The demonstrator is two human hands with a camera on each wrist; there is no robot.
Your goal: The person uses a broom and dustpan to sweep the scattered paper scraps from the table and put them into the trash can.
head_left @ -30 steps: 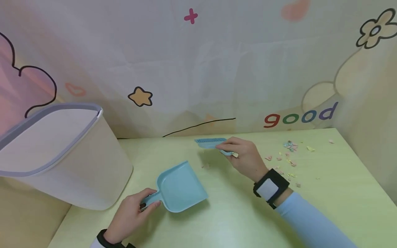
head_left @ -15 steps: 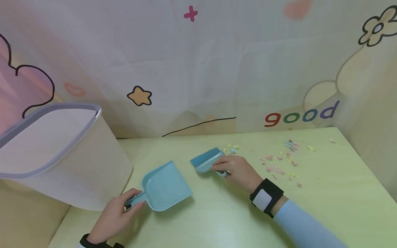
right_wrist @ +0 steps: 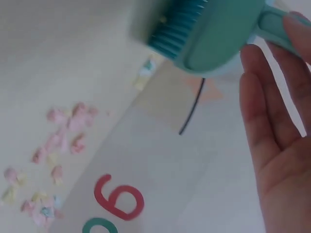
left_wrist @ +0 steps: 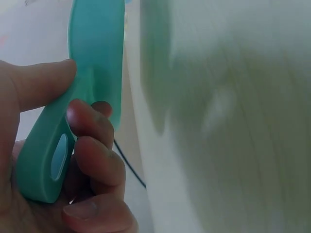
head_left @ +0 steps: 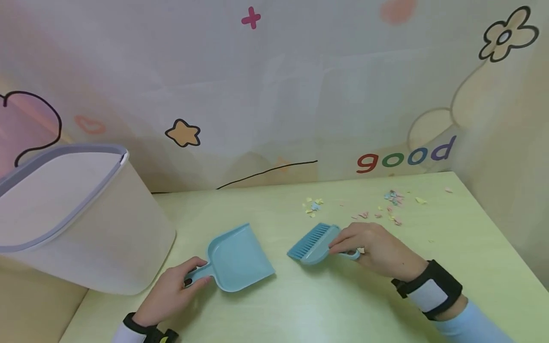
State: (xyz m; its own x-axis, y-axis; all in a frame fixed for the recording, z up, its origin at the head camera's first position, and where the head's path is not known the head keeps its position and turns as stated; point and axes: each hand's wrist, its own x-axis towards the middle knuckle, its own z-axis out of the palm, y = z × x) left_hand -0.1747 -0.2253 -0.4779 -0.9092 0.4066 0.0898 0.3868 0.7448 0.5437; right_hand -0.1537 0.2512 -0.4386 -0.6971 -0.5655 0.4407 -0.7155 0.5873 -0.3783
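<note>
My left hand (head_left: pixel 173 290) grips the handle of a light blue dustpan (head_left: pixel 240 259), its fingers curled round it in the left wrist view. The pan is close over the table, its wide lip facing right. To the right of that lip, my right hand (head_left: pixel 373 247) holds a matching small hand brush (head_left: pixel 315 245) by its handle, the bristles pointing left. Behind the brush lies a small group of yellow and blue paper scraps (head_left: pixel 314 206). More scraps, mostly pink, lie farther right, some hidden behind the right hand; the right wrist view shows these pink scraps (right_wrist: pixel 77 116).
A large white bin (head_left: pixel 124 228) with a grey-purple rim stands at the left, beside the dustpan. The pale green table (head_left: pixel 291 309) ends at a printed cloth backdrop (head_left: pixel 274 105) behind and a wall on the right.
The brush has come down from near the table's back edge toward me, then right, its bristles turning. The yellow and blue scraps show behind it now. The dustpan shifted left, then slightly back right.
</note>
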